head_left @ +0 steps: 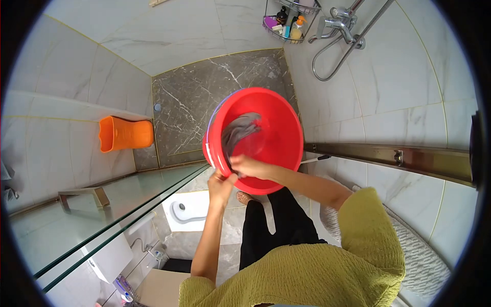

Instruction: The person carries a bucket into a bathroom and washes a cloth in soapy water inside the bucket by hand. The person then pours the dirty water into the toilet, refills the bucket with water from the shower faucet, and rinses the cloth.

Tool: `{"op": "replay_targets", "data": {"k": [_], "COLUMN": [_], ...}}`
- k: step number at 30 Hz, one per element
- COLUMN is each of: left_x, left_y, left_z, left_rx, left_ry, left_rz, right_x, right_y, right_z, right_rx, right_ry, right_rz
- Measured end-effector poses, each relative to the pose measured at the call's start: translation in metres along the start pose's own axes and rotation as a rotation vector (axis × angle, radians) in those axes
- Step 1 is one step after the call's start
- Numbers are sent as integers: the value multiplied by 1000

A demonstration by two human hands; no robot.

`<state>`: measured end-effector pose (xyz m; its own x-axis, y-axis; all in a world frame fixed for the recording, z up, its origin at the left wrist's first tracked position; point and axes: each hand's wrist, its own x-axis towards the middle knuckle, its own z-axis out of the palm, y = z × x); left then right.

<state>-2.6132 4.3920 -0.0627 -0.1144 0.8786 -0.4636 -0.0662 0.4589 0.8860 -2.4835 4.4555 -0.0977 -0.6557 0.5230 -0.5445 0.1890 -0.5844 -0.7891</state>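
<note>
Tiled bathroom, grey marbled floor (194,112). Nearest: yellow-green sleeves (365,230), bare forearms converging on near-left rim of red bucket (284,123). Right hand (248,167) inside rim, curled against grey cloth (238,131); left hand (220,189) just beside, at rim. State of grip: fingers apparently bent in on both hands, but blurred; pinching cloth or merely touching, cannot tell.

Key relation: cloth inside bucket, ahead of right hand, meeting it at near end. Long axis curved: away along left inner wall, then bending rightward at far end. Right hand nearer to main length than left.

Hidden: near end of cloth, partly behind right hand; left fingertips, lost at rim; underside of bucket. Means of support, cannot tell.

Farther off: orange bin (128,134) to left; wire shelf (283,36) and tap (338,24) ahead to right, both cut off by upper edge. Corners lost in dark lens border.
</note>
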Motion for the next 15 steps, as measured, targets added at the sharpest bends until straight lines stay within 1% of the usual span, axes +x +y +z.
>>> {"op": "replay_targets", "data": {"k": [2, 3, 4, 5, 6, 7, 8, 9, 11, 13, 14, 15], "left_x": [6, 7, 6, 3, 0, -4, -7, -13, -20, -22, -22, -21], "left_y": [19, 17, 22, 32, 40, 45, 44, 40, 30, 27, 26, 25], "left_z": [-12, -17, -22, -27, -31, -34, -36, -37, -36, -26, -22, -17], "left_rx": [-118, -130, -102, -76, -53, -76, -57, -38, -11, -1, 5, -10], "left_ry": [-14, 32, 24, 16, 6, -21, -37, -51, -81, -92, -100, -99], "left_rz": [-39, -57, -80, -106, -128, -121, -120, -122, -162, -200, -216, -179], "right_x": [-15, -19, -29, -47, -53, -59, -54, -50, -30, 11, 27, 41], "right_y": [22, 44, 66, 72, 67, 62, 44, 22, -41, -64, -73, -79], "right_z": [-17, -32, -46, -64, -87, -110, -137, -157, -159, -155, -137, -121], "right_rx": [-674, -805, -928, -1070, -1284, -1503, -1787, -2155, -2392, -2477, -2463, -2443], "right_ry": [-262, -313, -365, -309, -254, -220, -183, -174, -196, -135, -127, -122], "right_rz": [-108, -249, -390, -352, -260, -159, 6, -299, -503, -793, -876, -962]}}
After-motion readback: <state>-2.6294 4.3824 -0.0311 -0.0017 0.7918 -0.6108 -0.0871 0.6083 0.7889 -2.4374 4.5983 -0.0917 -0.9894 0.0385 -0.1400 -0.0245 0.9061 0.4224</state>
